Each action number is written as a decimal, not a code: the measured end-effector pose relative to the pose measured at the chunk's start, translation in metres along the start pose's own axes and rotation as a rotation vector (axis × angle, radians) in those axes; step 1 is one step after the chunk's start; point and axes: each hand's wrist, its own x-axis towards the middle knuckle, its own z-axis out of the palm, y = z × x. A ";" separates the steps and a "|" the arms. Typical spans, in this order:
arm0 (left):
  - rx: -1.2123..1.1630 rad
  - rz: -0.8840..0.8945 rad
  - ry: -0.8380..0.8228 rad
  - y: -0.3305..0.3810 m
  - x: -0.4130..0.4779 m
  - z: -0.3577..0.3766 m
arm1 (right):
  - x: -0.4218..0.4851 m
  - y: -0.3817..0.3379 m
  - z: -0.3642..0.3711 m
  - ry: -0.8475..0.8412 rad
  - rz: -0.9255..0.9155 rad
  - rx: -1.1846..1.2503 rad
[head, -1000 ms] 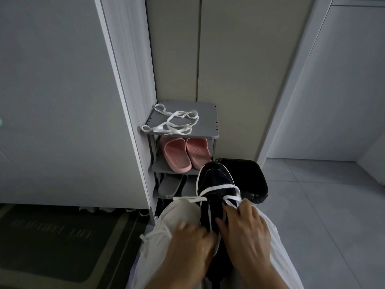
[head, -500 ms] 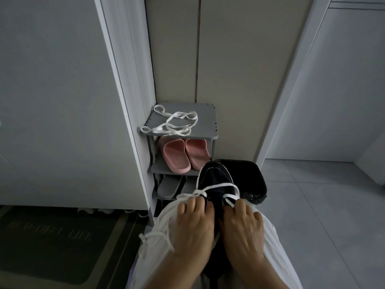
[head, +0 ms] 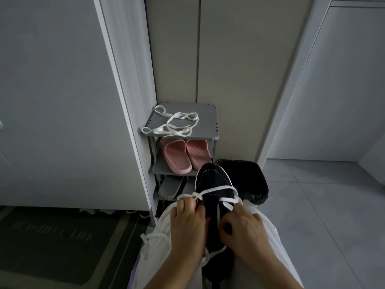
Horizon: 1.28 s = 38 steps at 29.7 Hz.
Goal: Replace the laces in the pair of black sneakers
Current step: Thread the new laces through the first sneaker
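A black sneaker (head: 212, 184) with a white sole edge lies on my lap between my knees, toe pointing away. A white lace (head: 216, 189) crosses its upper near the toe. My left hand (head: 188, 224) sits on the sneaker's left side and pinches the lace's left end at the fingertips. My right hand (head: 243, 228) is on the right side, fingers curled around the lace's right part. A second white lace (head: 175, 124) lies loose on top of the grey shoe rack (head: 206, 130). The other sneaker is out of sight.
The rack holds pink slippers (head: 185, 155) on its middle shelf and grey slippers (head: 170, 187) below. A black-lined bin (head: 248, 176) stands right of the rack, behind the sneaker. A dark doormat (head: 52, 238) lies at the lower left; grey tiled floor spreads right.
Both hands have shifted on the sneaker: the left moved up to the lace's left end, the right drew back and curled. The lace now crosses higher and looks tauter over the upper.
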 end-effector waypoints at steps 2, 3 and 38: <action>-0.040 -0.012 0.037 -0.001 0.000 -0.001 | -0.008 0.004 -0.011 -0.021 -0.084 0.052; -0.031 0.002 0.045 -0.001 0.000 0.000 | -0.010 0.005 -0.016 -0.003 -0.095 0.049; -1.453 -0.813 -0.649 0.008 -0.004 -0.066 | -0.039 0.001 -0.004 -0.585 0.148 1.299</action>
